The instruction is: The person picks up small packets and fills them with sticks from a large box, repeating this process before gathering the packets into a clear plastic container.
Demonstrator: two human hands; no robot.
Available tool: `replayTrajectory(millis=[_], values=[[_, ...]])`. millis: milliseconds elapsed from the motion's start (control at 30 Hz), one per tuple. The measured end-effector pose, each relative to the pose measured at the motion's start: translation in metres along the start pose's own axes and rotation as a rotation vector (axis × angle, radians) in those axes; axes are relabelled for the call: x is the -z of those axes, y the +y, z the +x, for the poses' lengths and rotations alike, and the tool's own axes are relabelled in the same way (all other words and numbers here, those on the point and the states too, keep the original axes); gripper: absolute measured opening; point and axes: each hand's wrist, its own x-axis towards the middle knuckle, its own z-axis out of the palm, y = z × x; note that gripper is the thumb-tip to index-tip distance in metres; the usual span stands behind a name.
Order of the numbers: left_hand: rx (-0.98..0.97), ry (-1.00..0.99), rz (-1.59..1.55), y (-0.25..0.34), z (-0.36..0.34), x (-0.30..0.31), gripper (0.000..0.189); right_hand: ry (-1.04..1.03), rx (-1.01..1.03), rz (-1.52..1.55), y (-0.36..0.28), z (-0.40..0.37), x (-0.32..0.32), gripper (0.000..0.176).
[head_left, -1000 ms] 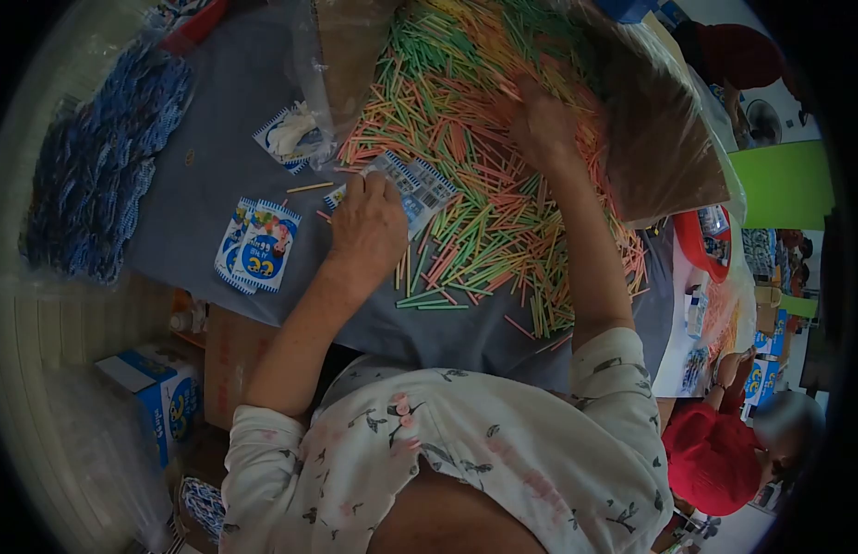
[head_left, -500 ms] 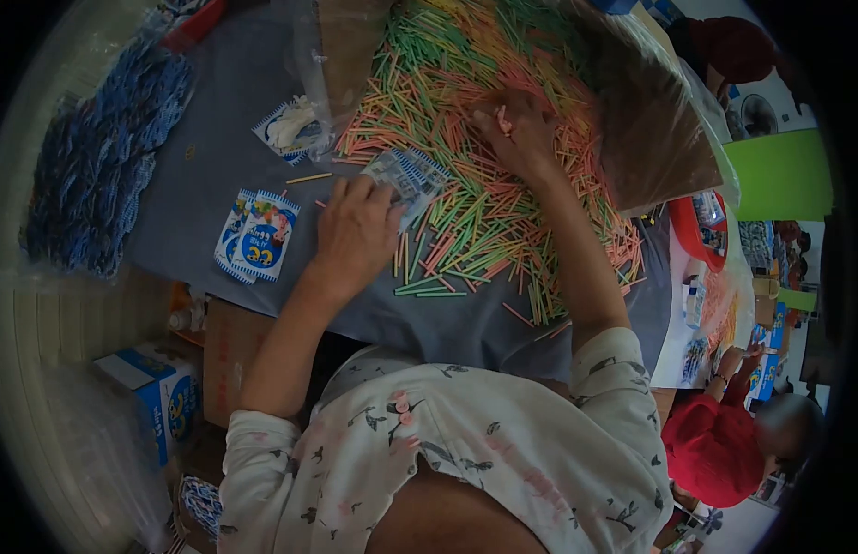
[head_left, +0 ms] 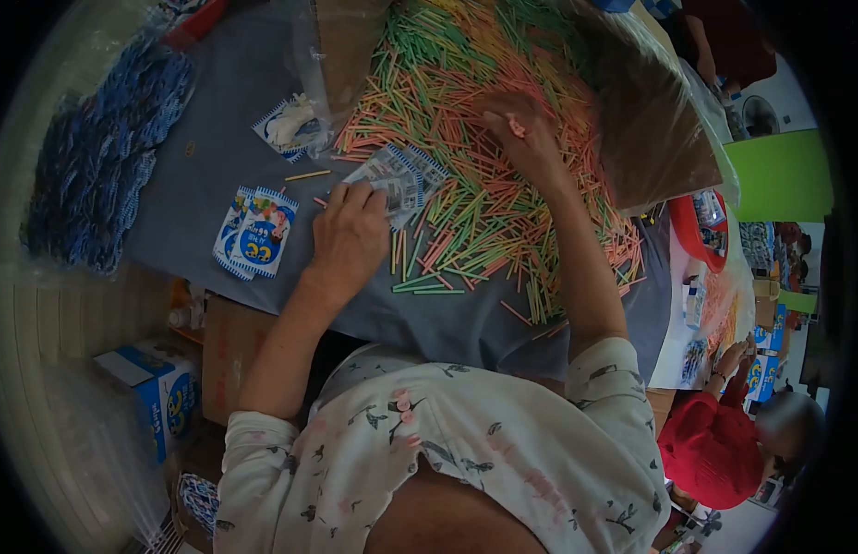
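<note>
Movement since one second ago: the right hand [head_left: 523, 137], then laid flat farther up the heap, has drawn in and curled. The left hand [head_left: 350, 235] has pulled slightly back toward the body, and its packet has tipped up off the surface.

Surface: a grey cloth [head_left: 221, 111] covers the work table. A pile of coloured sticks [head_left: 447, 83], green, orange and pink, spills across its far right half, lying in every direction.

Left edge: a bundle of blue packets [head_left: 96, 157] sits well apart from both hands. A blue box [head_left: 166, 392] stands below the table edge, and a person in red [head_left: 715, 452] is seated at lower right.

Near items: two printed packets [head_left: 258, 231] lie flat on the cloth just left of the left hand.

Left hand: thumb and fingers are pinched on the near end of a small packet [head_left: 392, 180].

Right hand: its fingertips are closed on a few pink sticks [head_left: 515, 126]. The number cannot be told.

Controlling relation: the packet's long axis runs up and to the right from the left fingers, pointing toward the right hand, which sits beyond its far end and not touching it. Whether that end is open cannot be told.
</note>
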Motion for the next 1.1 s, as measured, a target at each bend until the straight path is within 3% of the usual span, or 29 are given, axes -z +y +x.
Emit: replayTrajectory(millis=[33,100,200,233,267,300,367,400,467,533,600,700,733,767,833,867,1100], values=[[0.002,0.001,0.004,-0.004,-0.001,0.002,0.004,0.042,0.053,-0.549,0.01,-0.001,-0.006,0.031],[0.05,-0.064,-0.151,-0.015,0.0,0.007,0.008,0.086,0.11,-1.096,0.019,-0.001,-0.006,0.027],[0.178,-0.068,-0.312,-0.022,0.005,0.016,0.012,0.124,0.194,-0.974,0.017,0.001,-0.005,0.025],[0.184,-0.072,-0.309,-0.023,0.007,0.02,0.012,0.26,0.249,-0.831,0.012,0.003,-0.002,0.027],[0.113,0.023,-0.194,-0.022,0.01,0.024,0.011,0.395,0.297,-0.688,0.006,0.003,0.001,0.029],[0.039,0.116,-0.083,-0.02,0.012,0.024,0.01,0.396,0.29,-0.69,-0.008,0.002,0.004,0.029],[-0.013,0.018,-0.043,-0.017,-0.005,-0.008,0.009,0.341,0.1,0.003,-0.037,0.003,0.009,0.039],[-0.062,-0.07,0.016,-0.017,-0.006,-0.017,0.008,0.341,0.12,0.009,-0.037,0.002,0.007,0.039],[-0.022,-0.023,-0.04,-0.007,0.001,-0.007,0.006,0.346,-0.042,0.142,-0.03,0.005,0.002,0.051],[0.02,0.022,-0.118,-0.003,0.003,0.004,0.005,0.292,-0.021,0.094,-0.031,-0.003,-0.005,0.054],[0.086,-0.093,-0.221,-0.005,0.005,0.014,0.004,0.225,-0.011,0.04,-0.031,-0.005,-0.011,0.057],[0.07,-0.105,-0.187,-0.02,0.004,0.005,0.004,0.199,-0.136,0.204,-0.03,-0.011,-0.024,0.058],[0.071,-0.12,-0.193,-0.023,0.006,0.006,0.004,0.144,-0.035,0.296,-0.032,-0.008,-0.027,0.058],[0.214,-0.13,-0.431,-0.026,0.009,0.008,0.007,0.095,0.057,0.382,-0.036,-0.009,-0.03,0.057],[0.42,-0.113,-0.795,-0.021,0.016,0.015,0.013,0.061,0.043,0.539,-0.067,-0.017,-0.035,0.057],[0.423,-0.132,-0.812,-0.016,0.02,0.016,0.013,0.008,0.077,0.698,-0.079,-0.018,-0.038,0.057],[0.301,0.04,-1.071,0.013,0.04,0.021,0.01,-0.155,0.358,0.539,-0.09,-0.011,-0.053,0.06]])
